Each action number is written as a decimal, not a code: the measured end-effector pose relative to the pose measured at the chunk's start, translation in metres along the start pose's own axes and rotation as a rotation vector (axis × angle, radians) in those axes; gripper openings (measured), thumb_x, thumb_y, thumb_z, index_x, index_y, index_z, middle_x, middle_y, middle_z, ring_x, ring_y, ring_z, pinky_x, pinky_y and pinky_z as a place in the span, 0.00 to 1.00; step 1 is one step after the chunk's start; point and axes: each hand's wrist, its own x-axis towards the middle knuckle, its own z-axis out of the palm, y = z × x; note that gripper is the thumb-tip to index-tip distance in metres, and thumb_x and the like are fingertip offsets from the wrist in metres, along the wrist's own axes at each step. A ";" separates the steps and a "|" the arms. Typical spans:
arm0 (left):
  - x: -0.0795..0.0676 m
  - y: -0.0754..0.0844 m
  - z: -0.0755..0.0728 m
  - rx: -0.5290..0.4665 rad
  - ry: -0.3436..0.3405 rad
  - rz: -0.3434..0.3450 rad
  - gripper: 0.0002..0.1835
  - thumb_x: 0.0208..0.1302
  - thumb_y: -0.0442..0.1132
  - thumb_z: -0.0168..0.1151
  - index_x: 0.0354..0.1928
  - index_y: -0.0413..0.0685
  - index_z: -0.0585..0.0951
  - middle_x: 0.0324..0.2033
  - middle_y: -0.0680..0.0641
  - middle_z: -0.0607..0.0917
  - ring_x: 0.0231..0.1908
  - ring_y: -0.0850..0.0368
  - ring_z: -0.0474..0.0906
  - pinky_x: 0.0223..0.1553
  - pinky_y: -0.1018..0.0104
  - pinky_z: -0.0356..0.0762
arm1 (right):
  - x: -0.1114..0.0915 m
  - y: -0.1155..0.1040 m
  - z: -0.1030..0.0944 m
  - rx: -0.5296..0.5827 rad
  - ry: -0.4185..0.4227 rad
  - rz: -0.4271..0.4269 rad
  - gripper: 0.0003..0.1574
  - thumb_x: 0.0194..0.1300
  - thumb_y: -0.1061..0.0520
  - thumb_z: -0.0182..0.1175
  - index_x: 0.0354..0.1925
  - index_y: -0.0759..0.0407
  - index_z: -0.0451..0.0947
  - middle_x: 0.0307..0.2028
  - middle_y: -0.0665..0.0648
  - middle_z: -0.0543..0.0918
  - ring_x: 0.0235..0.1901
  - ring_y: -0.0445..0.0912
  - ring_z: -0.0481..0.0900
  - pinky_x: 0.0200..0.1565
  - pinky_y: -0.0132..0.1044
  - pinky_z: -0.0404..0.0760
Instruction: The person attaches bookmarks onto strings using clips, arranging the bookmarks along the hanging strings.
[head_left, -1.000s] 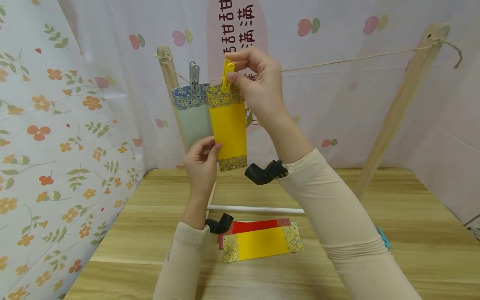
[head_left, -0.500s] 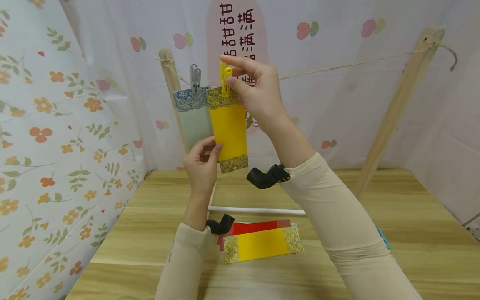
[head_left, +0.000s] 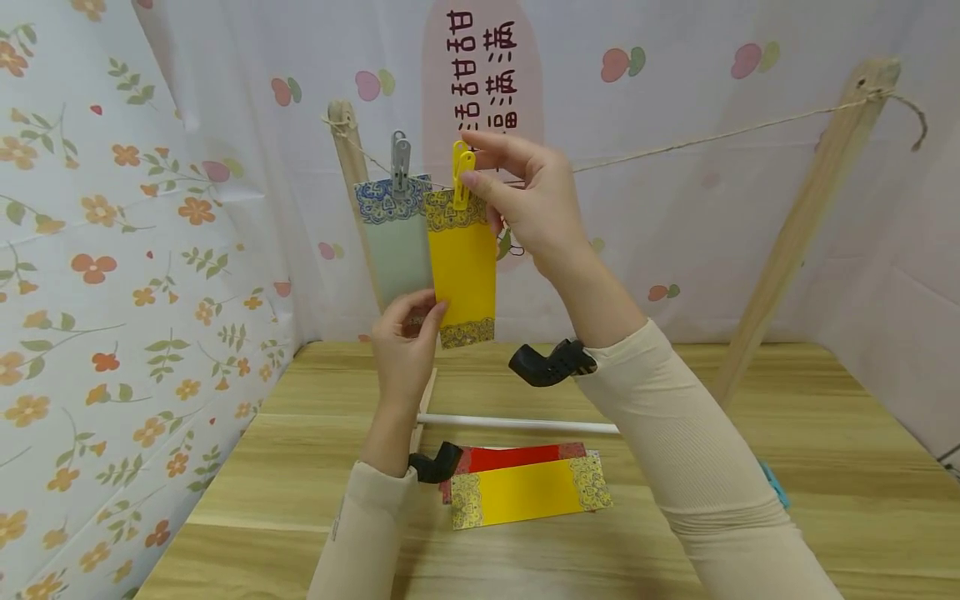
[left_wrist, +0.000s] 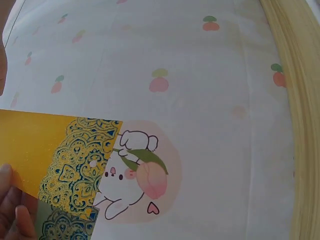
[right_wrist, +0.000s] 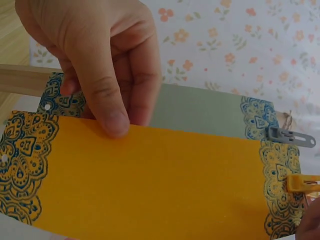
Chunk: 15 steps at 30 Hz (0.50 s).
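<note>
A yellow card [head_left: 463,267] with lace-patterned ends hangs upright at the string [head_left: 690,143]. My left hand [head_left: 405,350] pinches its left edge, low down, with thumb and fingers. At the card's top edge, my right hand [head_left: 543,204] holds a yellow clothespin [head_left: 463,179] between thumb and fingers. The pin's lower end overlaps the card's patterned band. To the left, a grey-green card [head_left: 393,250] hangs from the string by a grey clothespin [right_wrist: 285,135]; the yellow card partly covers it in the right wrist view.
On the wooden table [head_left: 300,483] lie another yellow card [head_left: 528,493] and a red card [head_left: 502,458], overlapping. Wooden posts [head_left: 806,225] carry the string, and a white bar [head_left: 525,423] runs low between them. Something teal [head_left: 775,485] shows beside the right sleeve.
The yellow card and yellow clothespin have sunk slightly relative to the grey-green card, my right hand moving down with them. Both hands keep their hold; the head view has shifted a little.
</note>
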 end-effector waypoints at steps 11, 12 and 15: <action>-0.021 -0.004 -0.014 0.075 0.002 -0.094 0.08 0.62 0.35 0.69 0.39 0.37 0.87 0.36 0.39 0.89 0.35 0.71 0.79 0.33 0.80 0.76 | -0.025 0.000 -0.022 0.082 -0.002 -0.118 0.24 0.64 0.70 0.63 0.59 0.61 0.80 0.53 0.60 0.85 0.17 0.48 0.76 0.29 0.32 0.82; -0.022 -0.005 -0.015 0.085 -0.005 -0.097 0.07 0.62 0.35 0.69 0.39 0.37 0.87 0.36 0.39 0.89 0.34 0.71 0.79 0.33 0.80 0.76 | -0.028 0.000 -0.025 0.090 -0.002 -0.123 0.24 0.64 0.70 0.63 0.58 0.61 0.80 0.52 0.59 0.85 0.17 0.48 0.77 0.30 0.33 0.82; -0.028 -0.004 -0.016 0.111 -0.029 -0.095 0.06 0.63 0.34 0.69 0.38 0.38 0.87 0.35 0.40 0.89 0.34 0.68 0.79 0.32 0.79 0.76 | -0.041 0.002 -0.032 0.072 -0.010 -0.135 0.22 0.64 0.70 0.63 0.57 0.61 0.81 0.49 0.55 0.87 0.18 0.48 0.78 0.31 0.33 0.83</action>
